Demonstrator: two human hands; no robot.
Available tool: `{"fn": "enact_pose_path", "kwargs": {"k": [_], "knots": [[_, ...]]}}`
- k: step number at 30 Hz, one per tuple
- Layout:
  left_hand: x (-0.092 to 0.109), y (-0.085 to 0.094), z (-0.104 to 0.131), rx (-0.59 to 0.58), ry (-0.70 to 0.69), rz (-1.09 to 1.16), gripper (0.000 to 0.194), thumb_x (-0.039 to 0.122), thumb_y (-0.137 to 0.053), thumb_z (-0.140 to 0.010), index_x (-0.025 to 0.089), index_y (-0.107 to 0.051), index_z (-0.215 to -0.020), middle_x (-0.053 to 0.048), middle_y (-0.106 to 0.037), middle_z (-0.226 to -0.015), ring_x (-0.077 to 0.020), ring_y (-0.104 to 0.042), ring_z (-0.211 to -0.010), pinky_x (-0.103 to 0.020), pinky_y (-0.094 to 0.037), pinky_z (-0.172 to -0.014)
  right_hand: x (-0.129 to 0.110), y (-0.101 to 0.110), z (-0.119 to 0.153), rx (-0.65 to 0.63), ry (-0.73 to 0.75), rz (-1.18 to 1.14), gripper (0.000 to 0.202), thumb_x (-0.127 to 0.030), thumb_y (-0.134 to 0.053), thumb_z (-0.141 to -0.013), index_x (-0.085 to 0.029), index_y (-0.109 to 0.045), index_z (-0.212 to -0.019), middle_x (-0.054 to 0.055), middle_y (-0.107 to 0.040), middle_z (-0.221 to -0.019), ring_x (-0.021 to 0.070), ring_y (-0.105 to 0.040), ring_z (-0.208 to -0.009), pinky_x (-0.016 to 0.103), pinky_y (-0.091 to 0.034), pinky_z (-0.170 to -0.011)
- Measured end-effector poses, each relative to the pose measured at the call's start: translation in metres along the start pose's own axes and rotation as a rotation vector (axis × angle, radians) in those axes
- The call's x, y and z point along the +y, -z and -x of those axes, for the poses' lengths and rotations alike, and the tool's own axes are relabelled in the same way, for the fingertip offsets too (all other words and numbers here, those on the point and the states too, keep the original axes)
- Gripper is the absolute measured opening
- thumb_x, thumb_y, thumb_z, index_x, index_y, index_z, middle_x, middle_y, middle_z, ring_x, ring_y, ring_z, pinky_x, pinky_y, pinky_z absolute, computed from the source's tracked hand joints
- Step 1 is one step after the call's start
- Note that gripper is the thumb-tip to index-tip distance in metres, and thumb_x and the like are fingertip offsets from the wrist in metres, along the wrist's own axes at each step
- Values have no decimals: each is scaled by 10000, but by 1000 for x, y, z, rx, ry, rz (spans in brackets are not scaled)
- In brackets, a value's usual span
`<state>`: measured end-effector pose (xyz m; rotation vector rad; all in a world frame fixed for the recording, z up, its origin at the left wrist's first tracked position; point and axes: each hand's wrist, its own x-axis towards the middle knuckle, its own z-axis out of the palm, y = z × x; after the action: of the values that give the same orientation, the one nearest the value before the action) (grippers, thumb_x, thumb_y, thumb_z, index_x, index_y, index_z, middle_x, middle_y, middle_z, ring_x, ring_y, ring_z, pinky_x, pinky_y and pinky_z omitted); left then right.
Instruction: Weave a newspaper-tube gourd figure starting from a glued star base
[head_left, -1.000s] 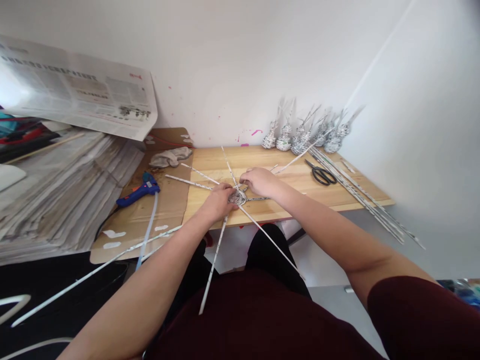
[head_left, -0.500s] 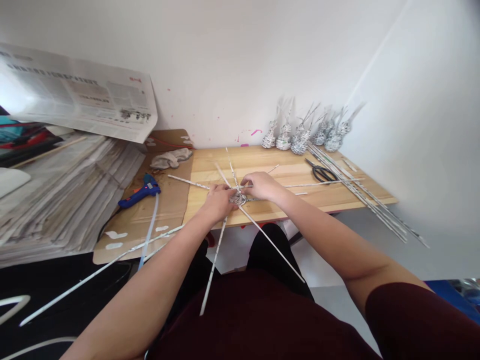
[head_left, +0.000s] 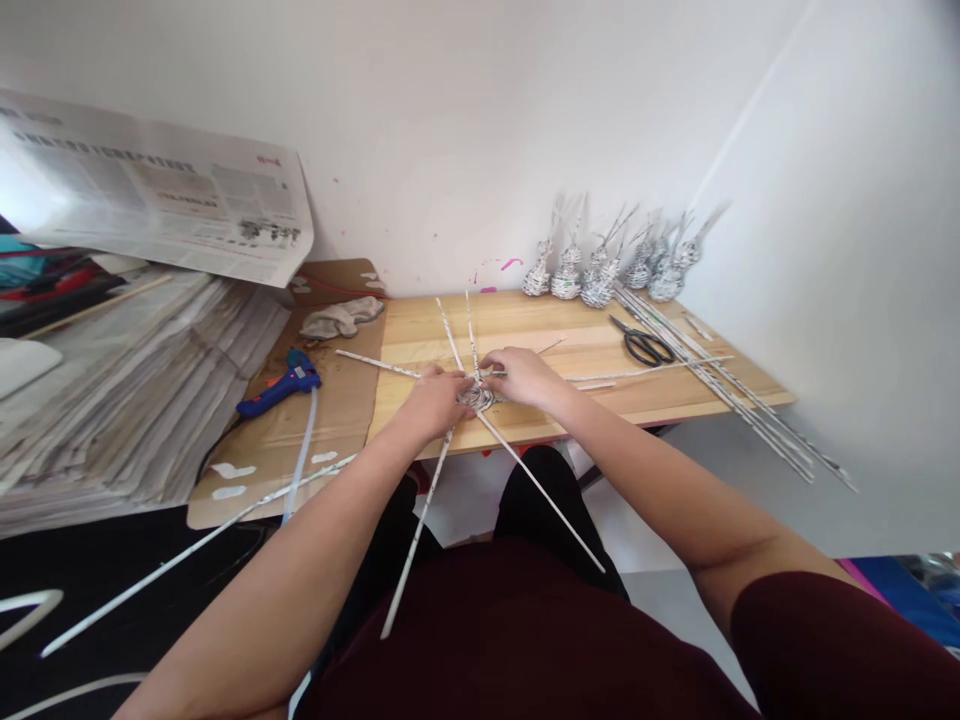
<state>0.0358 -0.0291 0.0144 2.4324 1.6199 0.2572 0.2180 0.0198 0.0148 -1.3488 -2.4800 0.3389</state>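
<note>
A small round woven base of rolled newspaper (head_left: 475,397) lies near the front edge of the wooden board, with several paper sticks radiating from it. My left hand (head_left: 437,402) grips its left side, thumb at the near edge. Fingers of my right hand (head_left: 517,375) are pinched at its upper right, on a paper stick. One stick (head_left: 541,492) slants down over my right leg, another (head_left: 416,540) down toward my lap. Two more point toward the wall.
Black scissors (head_left: 646,347) and long paper sticks (head_left: 712,385) lie right. Woven bottle-shaped pieces (head_left: 568,275) stand by the wall. Leftward are a blue glue gun (head_left: 281,385) on cardboard (head_left: 341,400), a glove-like cloth (head_left: 341,318) and stacked newspapers (head_left: 150,390).
The far sticks have swung slightly, and the near-left stick's end has shifted left. Both hands stay at the woven base with small finger movements.
</note>
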Motion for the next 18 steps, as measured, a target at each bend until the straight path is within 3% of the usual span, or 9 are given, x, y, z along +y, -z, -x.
{"fn": "enact_pose_path", "kwargs": {"k": [3, 8, 14, 18], "knots": [[-1, 0, 0, -9, 15, 35, 326, 295, -696, -746, 229, -725, -1064, -76, -676, -1218, -339, -532, -1179, -419, -386, -1045, 2, -1, 5, -13, 31, -34, 328, -326, -700, -835, -171, -703, -1124, 109, -716, -1091, 222, -652, -1022, 299, -456, -876], [-5, -3, 4, 14, 77, 98, 502, 332, -714, -744, 243, -659, -1235, -52, -641, -1305, -311, -510, -1217, -376, -402, -1051, 3, -5, 9, -5, 29, -54, 421, -361, -745, -797, -148, -696, -1156, 133, -699, -1092, 239, -644, -1021, 313, -452, -893], [-12, -5, 8, 41, 94, 123, 626, 344, -736, -726, 258, -593, -1330, -74, -702, -1121, -296, -542, -1184, -379, -433, -1026, 7, -9, 11, 0, 48, -94, 473, -421, -747, -790, -137, -691, -1165, 139, -665, -1090, 229, -621, -1040, 318, -440, -933], [-12, -6, 7, 32, 86, 152, 682, 316, -720, -733, 237, -538, -1385, -79, -682, -1201, -300, -530, -1211, -393, -423, -1044, 6, -9, 13, -6, 11, -95, 531, -463, -773, -750, -146, -691, -1167, 134, -652, -1099, 240, -620, -1029, 325, -445, -929]]}}
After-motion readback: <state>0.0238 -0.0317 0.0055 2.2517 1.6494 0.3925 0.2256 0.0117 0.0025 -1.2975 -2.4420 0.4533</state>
